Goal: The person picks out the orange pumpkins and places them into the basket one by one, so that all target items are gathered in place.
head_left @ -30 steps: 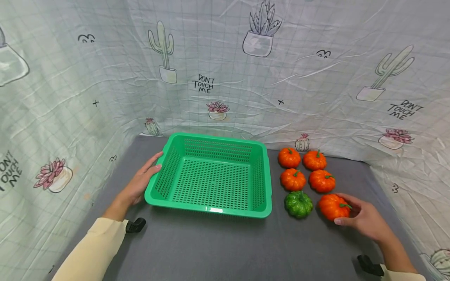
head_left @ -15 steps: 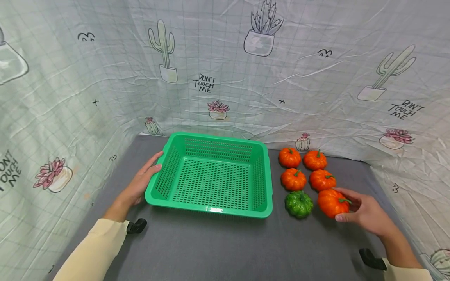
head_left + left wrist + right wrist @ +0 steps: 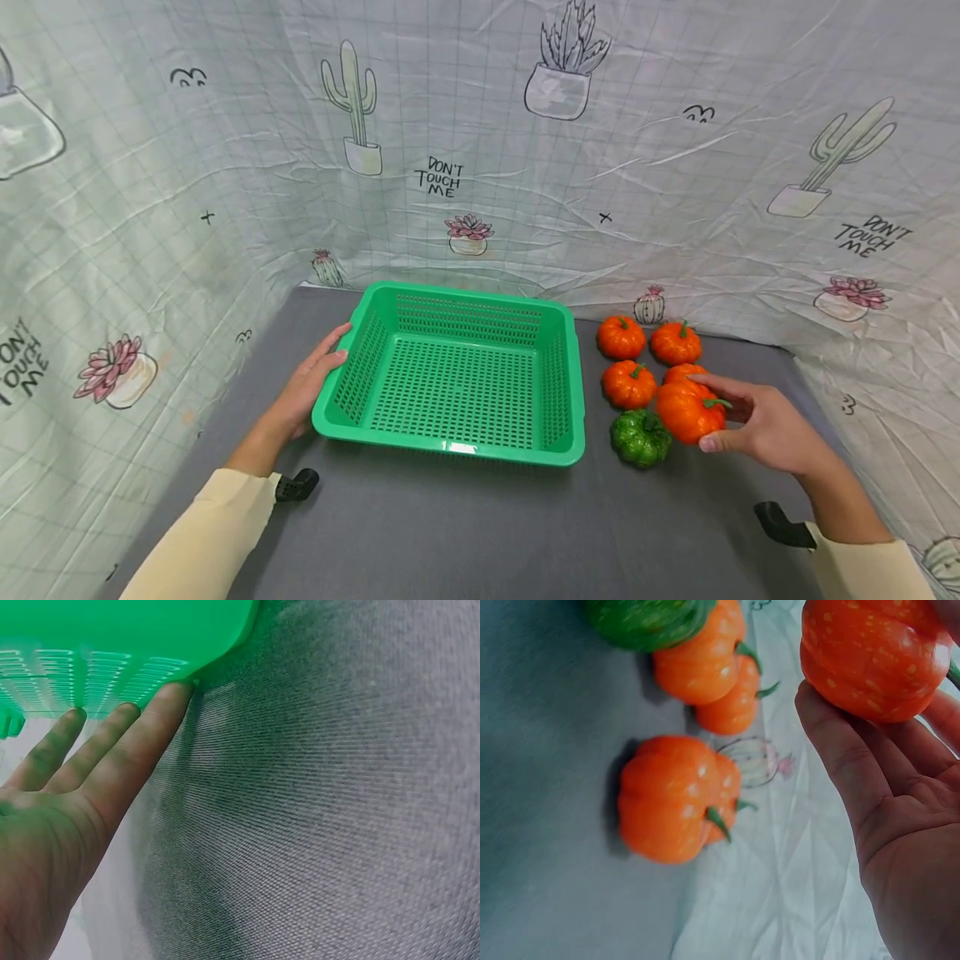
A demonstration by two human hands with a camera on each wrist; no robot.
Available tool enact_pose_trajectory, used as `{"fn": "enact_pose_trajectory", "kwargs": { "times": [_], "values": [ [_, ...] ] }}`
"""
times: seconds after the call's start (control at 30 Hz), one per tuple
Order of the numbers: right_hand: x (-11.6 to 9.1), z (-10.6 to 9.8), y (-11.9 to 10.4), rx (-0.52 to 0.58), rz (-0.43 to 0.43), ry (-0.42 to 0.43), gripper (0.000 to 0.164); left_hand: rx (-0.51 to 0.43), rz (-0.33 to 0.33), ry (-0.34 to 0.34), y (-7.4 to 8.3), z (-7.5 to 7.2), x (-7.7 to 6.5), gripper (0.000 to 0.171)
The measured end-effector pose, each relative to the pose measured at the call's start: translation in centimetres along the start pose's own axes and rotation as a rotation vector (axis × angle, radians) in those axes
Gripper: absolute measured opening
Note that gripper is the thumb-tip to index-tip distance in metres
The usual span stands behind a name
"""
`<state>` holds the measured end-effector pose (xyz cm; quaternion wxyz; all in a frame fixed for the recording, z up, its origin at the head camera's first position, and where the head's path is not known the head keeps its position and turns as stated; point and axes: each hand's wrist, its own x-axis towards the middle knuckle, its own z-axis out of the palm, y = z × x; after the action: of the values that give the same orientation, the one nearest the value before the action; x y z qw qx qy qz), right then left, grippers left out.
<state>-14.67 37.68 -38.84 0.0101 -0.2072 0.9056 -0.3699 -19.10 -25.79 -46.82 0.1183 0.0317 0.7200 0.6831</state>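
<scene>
1 orange pumpkin (image 3: 687, 414) pinched in right hand (image 3: 776, 425), shifted leftward, left hand (image 3: 302, 393) spread against green basket (image 3: 517, 454)

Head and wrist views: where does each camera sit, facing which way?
Head: worn on the head, looking forward and down at a green basket; left hand, right hand and sleeves show.
Left wrist: worn there, looking along that hand to the basket; fingers show.
Right wrist: worn there, looking at that hand's grip on an orange pumpkin.
Shared: head and right wrist both show that pumpkin and a green pumpkin.
</scene>
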Motion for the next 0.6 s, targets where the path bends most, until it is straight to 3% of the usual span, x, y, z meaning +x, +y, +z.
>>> {"fn": "enact_pose_trajectory", "kwargs": {
  "times": [0.33, 0.6],
  "values": [
    [2.2, 0.5, -2.7, -0.042, -0.020, -0.057, 0.076, -0.023, 0.005, -0.020, -0.2, 0.1, 0.1, 0.060],
    [4.5, 1.2, -4.6, 0.000, -0.032, -0.119, 0.077, -0.028, -0.011, -0.016, 0.0, 0.2, 0.1, 0.061]
  ]
}}
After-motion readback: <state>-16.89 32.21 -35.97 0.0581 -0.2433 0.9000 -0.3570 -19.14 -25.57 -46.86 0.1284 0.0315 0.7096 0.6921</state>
